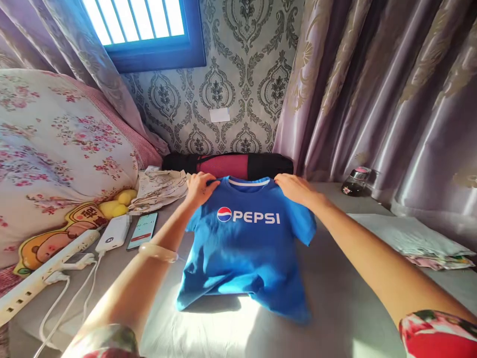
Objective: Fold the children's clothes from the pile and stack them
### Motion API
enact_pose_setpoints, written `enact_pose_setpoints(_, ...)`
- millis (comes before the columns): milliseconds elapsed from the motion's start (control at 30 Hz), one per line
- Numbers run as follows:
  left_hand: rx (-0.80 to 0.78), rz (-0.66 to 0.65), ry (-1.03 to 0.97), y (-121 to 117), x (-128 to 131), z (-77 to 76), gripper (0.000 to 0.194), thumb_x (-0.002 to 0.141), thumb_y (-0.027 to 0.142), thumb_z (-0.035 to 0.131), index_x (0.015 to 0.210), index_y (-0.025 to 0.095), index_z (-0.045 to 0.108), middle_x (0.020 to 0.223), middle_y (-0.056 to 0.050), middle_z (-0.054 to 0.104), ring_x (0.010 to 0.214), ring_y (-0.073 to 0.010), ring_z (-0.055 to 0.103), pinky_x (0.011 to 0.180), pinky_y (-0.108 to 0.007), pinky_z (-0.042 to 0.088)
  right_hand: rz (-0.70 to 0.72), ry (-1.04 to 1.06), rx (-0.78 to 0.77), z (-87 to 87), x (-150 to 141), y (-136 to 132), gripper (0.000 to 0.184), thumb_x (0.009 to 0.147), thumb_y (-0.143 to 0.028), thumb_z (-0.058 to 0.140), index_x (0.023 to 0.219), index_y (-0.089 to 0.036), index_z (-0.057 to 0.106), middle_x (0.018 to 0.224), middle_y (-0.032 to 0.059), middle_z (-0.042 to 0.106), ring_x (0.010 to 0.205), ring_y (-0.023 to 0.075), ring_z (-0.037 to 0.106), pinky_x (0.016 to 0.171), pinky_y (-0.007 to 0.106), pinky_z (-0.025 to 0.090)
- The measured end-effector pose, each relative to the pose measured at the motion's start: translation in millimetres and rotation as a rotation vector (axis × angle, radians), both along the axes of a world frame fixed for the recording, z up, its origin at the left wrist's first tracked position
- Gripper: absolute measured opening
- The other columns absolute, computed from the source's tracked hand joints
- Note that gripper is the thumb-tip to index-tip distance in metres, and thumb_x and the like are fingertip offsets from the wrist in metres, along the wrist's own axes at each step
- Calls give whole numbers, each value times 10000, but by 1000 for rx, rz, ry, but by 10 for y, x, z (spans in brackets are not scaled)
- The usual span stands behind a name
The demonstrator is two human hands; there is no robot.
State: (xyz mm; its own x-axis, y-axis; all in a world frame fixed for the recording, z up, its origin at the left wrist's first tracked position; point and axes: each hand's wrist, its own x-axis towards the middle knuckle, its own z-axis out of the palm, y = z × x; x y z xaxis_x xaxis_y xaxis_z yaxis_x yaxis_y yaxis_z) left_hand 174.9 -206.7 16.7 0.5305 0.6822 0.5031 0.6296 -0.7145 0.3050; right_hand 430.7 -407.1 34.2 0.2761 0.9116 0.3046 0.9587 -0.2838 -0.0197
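A blue T-shirt (246, 253) with a white PEPSI logo lies face up on a grey bed sheet (335, 298), collar away from me. My left hand (199, 188) is closed on the shirt's left shoulder by the collar. My right hand (294, 188) grips the right shoulder the same way. Both arms reach forward over the sheet, and a pale bangle sits on my left wrist. The shirt's lower hem is rumpled and lifts a little off the sheet.
A black and red roll (227, 165) lies against the patterned wall. At left are a floral pillow (55, 164), a yellow toy (117, 204), a power bank (114, 232), a phone (142, 231) and a power strip (37, 278). Folded cloth (413, 238) and a small jar (356, 181) sit right.
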Motion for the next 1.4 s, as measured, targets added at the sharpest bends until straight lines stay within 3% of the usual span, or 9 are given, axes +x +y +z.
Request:
enact_pose_setpoints(100,-63,-6,41,111,246,-524,280,928,420,503,1034,259,707,1100,-79,664,1121,-293,525,939,-426,383,-99,37,-106,-482,48,109,369,1021,-287,275,1217,-250,585,1242,101,631,1017,248,645,833,358,448)
enact_pose_setpoints(167,-68,9,56,152,373,-781,303,950,416,464,1060,257,697,1114,-89,656,1129,-301,513,926,-427,378,-145,54,-155,-715,82,174,399,1012,-237,241,1255,-264,556,1289,107,596,1037,253,637,861,383,437)
enact_pose_setpoints(267,-56,23,86,206,505,-1027,334,970,418,419,1101,256,680,1117,-106,640,1120,-304,498,914,-427,369,-172,67,-213,-946,160,276,425,994,-180,222,1284,-259,522,1321,117,567,1074,263,622,893,406,417)
enact_pose_setpoints(400,-33,22,147,319,619,-1196,356,982,410,384,1098,238,673,1108,-114,630,1097,-302,492,905,-424,358,-171,85,-266,-1137,288,427,437,987,-161,207,1290,-248,509,1325,132,558,1103,274,612,898,402,408)
enact_pose_setpoints(800,-51,85,252,775,1009,-1351,351,966,374,386,1083,235,686,1133,-135,663,1137,-328,514,909,-446,363,-161,101,-304,-1339,613,929,446,990,-154,203,1296,-223,520,1314,153,559,1130,271,594,908,411,407)
enact_pose_setpoints(1000,-411,88,345,941,1134,-1423,290,916,423,511,1087,249,668,1189,-96,695,1174,-302,578,993,-460,354,-152,253,-274,-1429,712,1059,352,1015,-257,312,1196,-184,606,1288,146,583,1179,265,562,921,363,425)
enact_pose_setpoints(1100,-481,55,300,995,1188,-1368,322,885,502,555,1002,233,689,1169,-91,708,1176,-307,587,1032,-495,325,-141,296,-265,-1418,767,1145,345,1019,-288,339,1180,-190,628,1269,122,609,1196,238,554,929,313,424)
enact_pose_setpoints(1233,-497,15,294,996,1282,-1336,271,861,458,612,964,222,698,1113,-84,728,1143,-300,613,1019,-475,355,-138,318,-240,-1438,750,1237,321,991,-343,441,1207,-191,624,1290,112,611,1199,229,556,951,299,416)
enact_pose_setpoints(1400,-437,26,336,961,1332,-1390,306,872,474,579,992,213,685,1131,-104,725,1144,-303,614,1015,-465,379,-241,366,-154,-1512,652,1244,289,949,-391,509,1130,-202,632,1235,104,656,1135,250,596,892,330,448)
